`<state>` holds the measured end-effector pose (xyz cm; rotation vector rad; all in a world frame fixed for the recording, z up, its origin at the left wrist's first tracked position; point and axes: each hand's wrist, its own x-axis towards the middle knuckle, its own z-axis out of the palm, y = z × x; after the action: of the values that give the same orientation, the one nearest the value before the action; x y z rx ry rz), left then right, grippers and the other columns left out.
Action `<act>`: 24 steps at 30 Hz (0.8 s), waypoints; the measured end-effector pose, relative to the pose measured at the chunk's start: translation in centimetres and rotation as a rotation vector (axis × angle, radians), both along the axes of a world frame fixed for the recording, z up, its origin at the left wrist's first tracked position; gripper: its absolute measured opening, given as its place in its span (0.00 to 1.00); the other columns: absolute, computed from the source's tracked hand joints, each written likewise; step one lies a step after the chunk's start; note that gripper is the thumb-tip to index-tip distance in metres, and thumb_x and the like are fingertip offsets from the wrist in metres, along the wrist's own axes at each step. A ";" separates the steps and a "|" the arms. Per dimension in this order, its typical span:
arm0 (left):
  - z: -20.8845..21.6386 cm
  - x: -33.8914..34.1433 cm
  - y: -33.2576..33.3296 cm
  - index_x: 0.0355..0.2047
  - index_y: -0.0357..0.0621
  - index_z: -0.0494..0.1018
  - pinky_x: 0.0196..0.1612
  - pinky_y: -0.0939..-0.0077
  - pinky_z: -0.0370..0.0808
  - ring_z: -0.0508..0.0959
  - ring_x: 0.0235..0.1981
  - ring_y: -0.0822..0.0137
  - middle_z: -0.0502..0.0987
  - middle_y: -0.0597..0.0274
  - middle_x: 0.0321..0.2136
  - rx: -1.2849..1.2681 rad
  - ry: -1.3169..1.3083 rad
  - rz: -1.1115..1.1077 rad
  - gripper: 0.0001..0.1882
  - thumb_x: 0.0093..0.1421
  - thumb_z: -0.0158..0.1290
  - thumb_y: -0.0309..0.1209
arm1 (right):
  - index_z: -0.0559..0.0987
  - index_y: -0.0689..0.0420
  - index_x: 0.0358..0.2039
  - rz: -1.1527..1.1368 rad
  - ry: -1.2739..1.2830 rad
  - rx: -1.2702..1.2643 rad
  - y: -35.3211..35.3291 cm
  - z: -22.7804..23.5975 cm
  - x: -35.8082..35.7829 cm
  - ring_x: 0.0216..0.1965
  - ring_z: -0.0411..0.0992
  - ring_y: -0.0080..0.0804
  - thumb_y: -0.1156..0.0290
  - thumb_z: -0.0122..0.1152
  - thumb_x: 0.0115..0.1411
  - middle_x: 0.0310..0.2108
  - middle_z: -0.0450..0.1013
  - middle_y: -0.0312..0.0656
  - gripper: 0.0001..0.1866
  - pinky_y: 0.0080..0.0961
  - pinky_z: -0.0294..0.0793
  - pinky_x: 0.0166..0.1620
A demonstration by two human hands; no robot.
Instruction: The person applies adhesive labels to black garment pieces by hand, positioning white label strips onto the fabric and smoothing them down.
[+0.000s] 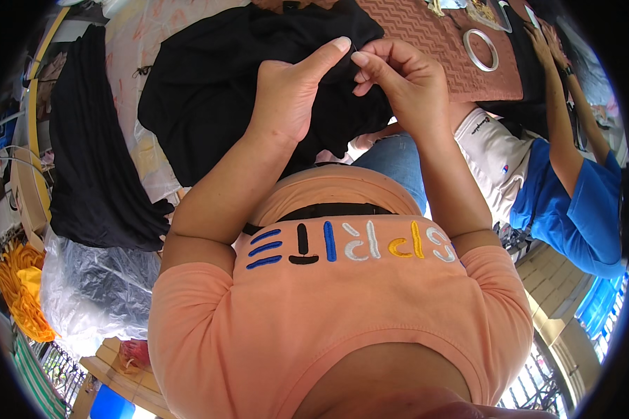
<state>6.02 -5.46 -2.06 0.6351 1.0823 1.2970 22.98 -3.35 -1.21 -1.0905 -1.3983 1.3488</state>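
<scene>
A large piece of black cloth point(203, 91) is bunched in front of me and drapes toward my lap. My left hand point(283, 94) grips it, thumb stretched along the top while the other fingers are hidden in the folds. Close beside that thumb, my right hand point(409, 80) pinches thumb and forefinger together above the cloth. Something thin and dark seems to show at the pinch, too small to name. The two thumb tips are a short gap apart.
A brown patterned table cover point(433, 42) holds a white ring point(481, 50). At the right, a person in a blue shirt point(583, 209) rests both hands on dark fabric. Another black cloth point(94, 153) hangs at left, above a clear plastic bag point(94, 293) and orange-yellow fabric point(21, 290).
</scene>
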 end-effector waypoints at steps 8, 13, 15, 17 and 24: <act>0.3 -0.2 0.2 0.32 0.39 0.84 0.45 0.74 0.66 0.77 0.36 0.78 0.81 0.69 0.32 0.050 -0.058 -0.026 0.08 0.57 0.69 0.31 | 0.80 0.66 0.38 0.023 0.100 0.041 -0.6 0.1 0.2 0.29 0.79 0.24 0.74 0.65 0.64 0.29 0.80 0.39 0.07 0.18 0.78 0.35; 0.6 -0.5 0.1 0.31 0.42 0.84 0.53 0.62 0.61 0.76 0.41 0.76 0.81 0.70 0.32 0.024 -0.030 -0.077 0.10 0.56 0.69 0.35 | 0.80 0.67 0.38 0.067 0.128 -0.012 -0.6 0.6 0.4 0.29 0.79 0.24 0.75 0.65 0.64 0.30 0.79 0.40 0.07 0.19 0.78 0.35; 0.7 -0.5 0.1 0.32 0.42 0.84 0.54 0.60 0.60 0.76 0.42 0.75 0.81 0.70 0.33 0.027 -0.032 -0.087 0.10 0.56 0.69 0.35 | 0.80 0.67 0.38 0.090 0.141 -0.049 -0.5 1.0 0.5 0.29 0.79 0.24 0.75 0.65 0.64 0.30 0.79 0.40 0.08 0.19 0.78 0.35; 0.5 -0.8 0.3 0.32 0.41 0.84 0.54 0.59 0.60 0.75 0.43 0.75 0.82 0.70 0.34 0.018 -0.030 -0.115 0.10 0.56 0.69 0.34 | 0.80 0.67 0.39 0.103 0.179 -0.104 -0.4 1.3 0.5 0.29 0.79 0.24 0.75 0.65 0.63 0.30 0.79 0.40 0.08 0.19 0.78 0.36; 0.8 -0.3 0.2 0.35 0.37 0.84 0.48 0.76 0.64 0.77 0.40 0.77 0.83 0.68 0.35 0.037 -0.053 -0.101 0.11 0.57 0.68 0.32 | 0.81 0.66 0.41 0.103 0.141 -0.131 0.0 1.5 0.6 0.29 0.78 0.24 0.74 0.67 0.63 0.31 0.79 0.37 0.09 0.19 0.77 0.35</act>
<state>5.69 -5.27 -1.29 0.6712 0.9725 1.2423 23.58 -3.36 0.34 -0.9977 -1.2929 1.5794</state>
